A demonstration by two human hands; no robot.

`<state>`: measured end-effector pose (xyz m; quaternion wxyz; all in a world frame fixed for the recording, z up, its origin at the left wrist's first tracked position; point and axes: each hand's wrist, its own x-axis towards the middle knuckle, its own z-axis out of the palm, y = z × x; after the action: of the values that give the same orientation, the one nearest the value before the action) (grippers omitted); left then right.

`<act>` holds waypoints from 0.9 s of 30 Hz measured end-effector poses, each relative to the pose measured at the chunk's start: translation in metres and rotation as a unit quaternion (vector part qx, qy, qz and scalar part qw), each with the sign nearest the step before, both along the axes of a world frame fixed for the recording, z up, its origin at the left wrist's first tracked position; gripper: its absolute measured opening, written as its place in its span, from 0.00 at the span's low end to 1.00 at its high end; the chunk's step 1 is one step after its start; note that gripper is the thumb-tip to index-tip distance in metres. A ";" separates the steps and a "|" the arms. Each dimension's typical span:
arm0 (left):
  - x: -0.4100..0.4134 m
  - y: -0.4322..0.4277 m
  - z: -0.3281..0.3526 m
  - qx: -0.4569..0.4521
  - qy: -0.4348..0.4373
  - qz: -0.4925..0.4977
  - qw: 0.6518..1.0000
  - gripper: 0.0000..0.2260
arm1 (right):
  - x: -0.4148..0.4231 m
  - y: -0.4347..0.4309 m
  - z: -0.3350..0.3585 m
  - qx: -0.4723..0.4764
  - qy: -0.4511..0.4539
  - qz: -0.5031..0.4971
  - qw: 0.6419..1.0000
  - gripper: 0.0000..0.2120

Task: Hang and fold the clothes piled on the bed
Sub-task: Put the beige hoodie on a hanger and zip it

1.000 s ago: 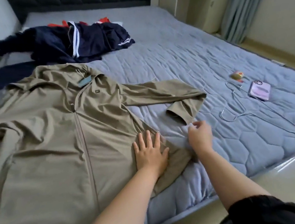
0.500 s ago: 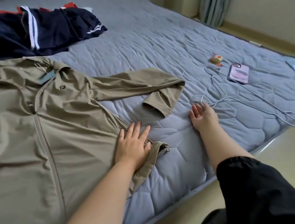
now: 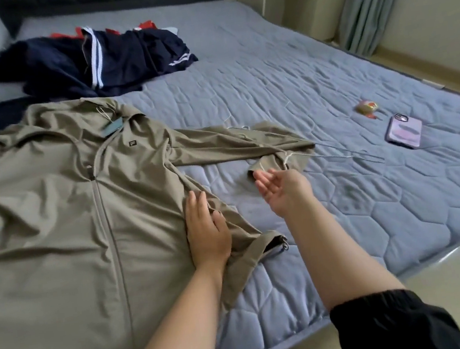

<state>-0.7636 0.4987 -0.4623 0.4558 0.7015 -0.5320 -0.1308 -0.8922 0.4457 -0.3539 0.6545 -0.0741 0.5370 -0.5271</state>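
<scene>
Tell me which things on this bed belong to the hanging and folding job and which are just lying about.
Belong to the job:
khaki jacket, pressed flat by the left hand
dark clothes pile beyond it
wire hangers to its right

Just lying about:
purple-cased phone
small yellow and red packet

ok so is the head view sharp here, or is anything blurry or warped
Head view: the wire hangers are smeared into faint streaks, and the dark clothes pile goes soft at its left end. The khaki jacket and left hand are fairly crisp. The wide-angle lens bows the bed edge and tilts the walls. The light is soft and even, with no hard shadows.
</scene>
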 end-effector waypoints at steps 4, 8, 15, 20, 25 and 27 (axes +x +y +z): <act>-0.001 -0.002 -0.002 -0.005 -0.028 -0.006 1.000 0.25 | -0.015 0.003 -0.021 0.009 0.403 0.175 0.898 0.26; 0.001 -0.009 -0.009 0.063 -0.149 -0.049 0.986 0.27 | -0.035 -0.013 -0.037 -0.124 0.730 0.120 0.662 0.12; 0.001 -0.015 -0.021 0.127 -0.265 -0.056 0.954 0.28 | -0.055 -0.043 -0.072 -0.099 0.728 0.247 0.632 0.27; 0.002 -0.016 -0.021 0.126 -0.265 -0.057 0.954 0.31 | -0.060 -0.058 -0.076 -0.066 0.767 0.229 0.596 0.22; 0.002 -0.017 -0.021 0.114 -0.258 -0.056 0.958 0.31 | -0.057 -0.066 -0.070 -0.075 0.765 0.194 0.610 0.12; 0.002 -0.017 -0.021 0.108 -0.244 -0.054 0.962 0.31 | -0.052 -0.066 -0.066 -0.100 0.761 0.145 0.624 0.09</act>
<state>-0.7619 0.4819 -0.4833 0.2265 0.7271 -0.6470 -0.0369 -0.9441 0.3792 -0.4195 0.0685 -0.5911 0.7696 -0.2315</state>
